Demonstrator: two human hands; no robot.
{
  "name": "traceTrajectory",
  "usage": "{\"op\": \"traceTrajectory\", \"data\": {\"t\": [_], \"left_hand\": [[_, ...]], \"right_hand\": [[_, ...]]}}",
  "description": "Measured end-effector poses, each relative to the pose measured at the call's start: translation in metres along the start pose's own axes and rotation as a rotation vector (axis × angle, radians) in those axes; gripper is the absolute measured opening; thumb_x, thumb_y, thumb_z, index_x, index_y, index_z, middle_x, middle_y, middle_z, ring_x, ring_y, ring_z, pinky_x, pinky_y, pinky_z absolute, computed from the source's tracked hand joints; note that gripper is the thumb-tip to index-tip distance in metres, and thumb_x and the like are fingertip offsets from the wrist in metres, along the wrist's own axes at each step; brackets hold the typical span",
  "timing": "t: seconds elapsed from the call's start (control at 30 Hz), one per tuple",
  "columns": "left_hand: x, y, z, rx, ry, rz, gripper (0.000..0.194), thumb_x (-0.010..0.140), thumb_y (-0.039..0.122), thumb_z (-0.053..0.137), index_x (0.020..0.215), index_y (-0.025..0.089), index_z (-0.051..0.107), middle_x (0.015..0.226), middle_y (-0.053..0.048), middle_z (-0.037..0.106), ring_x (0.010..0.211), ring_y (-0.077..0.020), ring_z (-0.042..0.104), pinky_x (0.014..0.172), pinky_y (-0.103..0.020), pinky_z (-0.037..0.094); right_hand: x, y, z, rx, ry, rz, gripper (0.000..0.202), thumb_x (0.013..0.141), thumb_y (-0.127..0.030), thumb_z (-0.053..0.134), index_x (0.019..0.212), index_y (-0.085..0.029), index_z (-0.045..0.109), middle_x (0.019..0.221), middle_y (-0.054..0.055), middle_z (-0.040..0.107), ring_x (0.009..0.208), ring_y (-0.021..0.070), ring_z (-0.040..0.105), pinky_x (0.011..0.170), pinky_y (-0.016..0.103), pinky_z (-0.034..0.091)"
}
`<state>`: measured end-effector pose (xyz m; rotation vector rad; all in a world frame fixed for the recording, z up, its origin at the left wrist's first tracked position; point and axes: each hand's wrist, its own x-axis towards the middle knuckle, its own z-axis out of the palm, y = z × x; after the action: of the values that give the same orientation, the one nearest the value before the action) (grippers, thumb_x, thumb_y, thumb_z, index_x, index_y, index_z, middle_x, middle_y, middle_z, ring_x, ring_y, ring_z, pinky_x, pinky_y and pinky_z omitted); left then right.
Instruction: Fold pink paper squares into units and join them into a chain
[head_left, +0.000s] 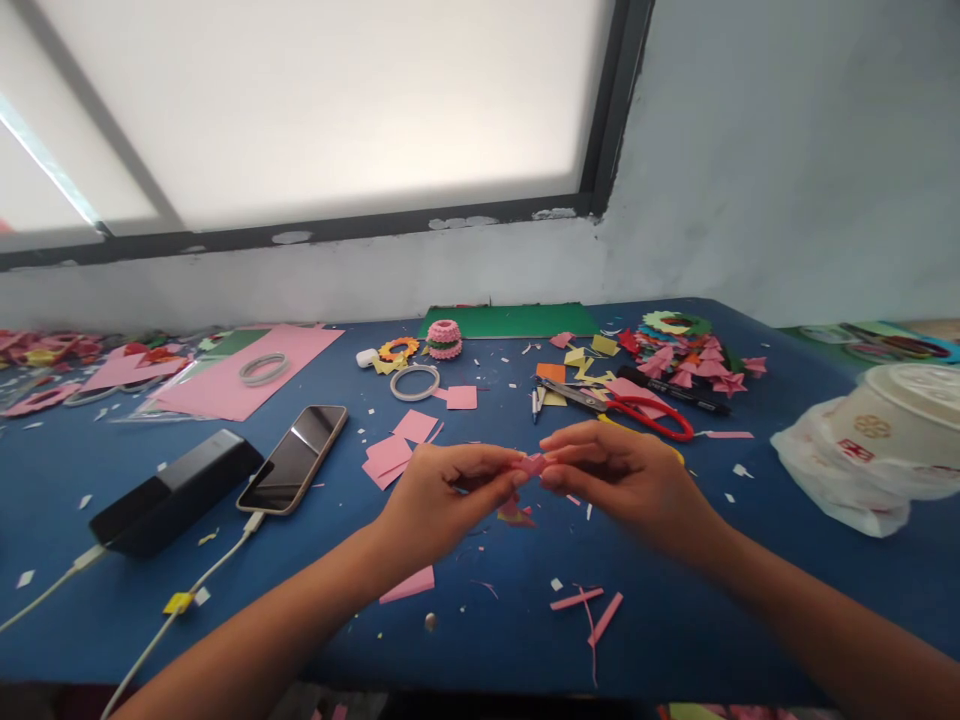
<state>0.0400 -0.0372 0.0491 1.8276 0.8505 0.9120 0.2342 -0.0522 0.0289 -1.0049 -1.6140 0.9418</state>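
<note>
Between my fingertips, above the middle of the table, is a small folded pink paper piece [533, 464]. My left hand [450, 495] pinches its left end with thumb and fingers. From the right, my right hand [626, 480] pinches the other end. Just below the fingers lies a small pink and yellow paper piece [515, 514], partly hidden. Pink paper squares [388, 460] lie left of my left hand, and more pink sheets [409, 584] are near its wrist. Red-handled scissors [651, 415] rest behind my right hand. Pink strips [592, 610] lie in front.
A phone [296, 460] with a cable and a black box-shaped device [176, 490] are on the left. A bagged cup [885, 430] stands at the right. Tape rolls [415, 382], a green sheet [510, 322] and folded paper pieces [705, 360] lie farther back on the blue table [300, 625].
</note>
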Motion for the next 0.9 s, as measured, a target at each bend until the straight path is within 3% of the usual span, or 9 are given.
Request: {"op": "traceTrajectory", "data": {"t": [0.27, 0.47, 0.57, 0.7, 0.8, 0.9], "left_hand": [[-0.0022, -0.0035, 0.0007, 0.053, 0.008, 0.077, 0.017, 0.080, 0.025, 0.060, 0.092, 0.017, 0.069, 0.076, -0.003, 0.073, 0.064, -0.0178, 0.070, 0.062, -0.024, 0.060], [-0.0028, -0.0061, -0.0011, 0.270, 0.034, 0.338, 0.016, 0.083, 0.021, 0.058, 0.094, 0.016, 0.068, 0.079, -0.003, 0.074, 0.065, -0.0152, 0.070, 0.059, -0.020, 0.059], [-0.0021, -0.0069, -0.0020, 0.421, 0.111, 0.568, 0.013, 0.081, 0.015, 0.060, 0.092, 0.015, 0.067, 0.080, -0.004, 0.074, 0.065, -0.0134, 0.070, 0.060, -0.019, 0.058], [-0.0024, -0.0044, -0.0025, 0.570, 0.138, 0.866, 0.012, 0.079, 0.009, 0.062, 0.089, 0.013, 0.067, 0.088, -0.007, 0.072, 0.081, -0.0138, 0.068, 0.074, -0.023, 0.057], [-0.0042, -0.0022, -0.0007, 0.568, 0.196, 0.899, 0.005, 0.077, 0.010, 0.064, 0.081, 0.012, 0.067, 0.077, -0.006, 0.071, 0.074, -0.0115, 0.068, 0.072, -0.019, 0.057], [-0.0064, -0.0015, 0.0009, 0.490, 0.205, 0.858, 0.004, 0.075, 0.011, 0.067, 0.078, 0.009, 0.065, 0.072, -0.005, 0.070, 0.071, -0.0105, 0.068, 0.071, -0.016, 0.056]], "right_hand": [[0.0024, -0.0063, -0.0048, -0.107, -0.031, 0.002, 0.017, 0.076, -0.038, 0.064, 0.077, -0.022, 0.071, 0.064, 0.002, 0.068, 0.056, 0.0140, 0.062, 0.049, 0.022, 0.050], [0.0018, -0.0084, -0.0049, -0.181, -0.018, -0.116, 0.013, 0.078, -0.032, 0.064, 0.078, -0.021, 0.070, 0.066, 0.001, 0.069, 0.056, 0.0124, 0.063, 0.049, 0.019, 0.051], [0.0013, -0.0090, -0.0045, -0.237, -0.015, -0.262, 0.009, 0.078, -0.027, 0.064, 0.080, -0.019, 0.069, 0.070, 0.001, 0.070, 0.059, 0.0117, 0.064, 0.051, 0.018, 0.052], [-0.0001, -0.0084, -0.0027, -0.296, -0.021, -0.603, 0.008, 0.078, -0.015, 0.065, 0.086, -0.016, 0.066, 0.079, 0.004, 0.070, 0.070, 0.0109, 0.066, 0.064, 0.018, 0.054], [-0.0022, -0.0084, -0.0013, -0.373, -0.002, -0.811, 0.010, 0.081, -0.009, 0.061, 0.088, -0.012, 0.066, 0.082, 0.007, 0.069, 0.075, 0.0108, 0.065, 0.068, 0.019, 0.054], [-0.0049, -0.0099, -0.0020, -0.440, -0.023, -0.904, 0.011, 0.083, -0.008, 0.058, 0.091, -0.010, 0.065, 0.083, 0.008, 0.069, 0.076, 0.0107, 0.064, 0.068, 0.020, 0.054]]}}
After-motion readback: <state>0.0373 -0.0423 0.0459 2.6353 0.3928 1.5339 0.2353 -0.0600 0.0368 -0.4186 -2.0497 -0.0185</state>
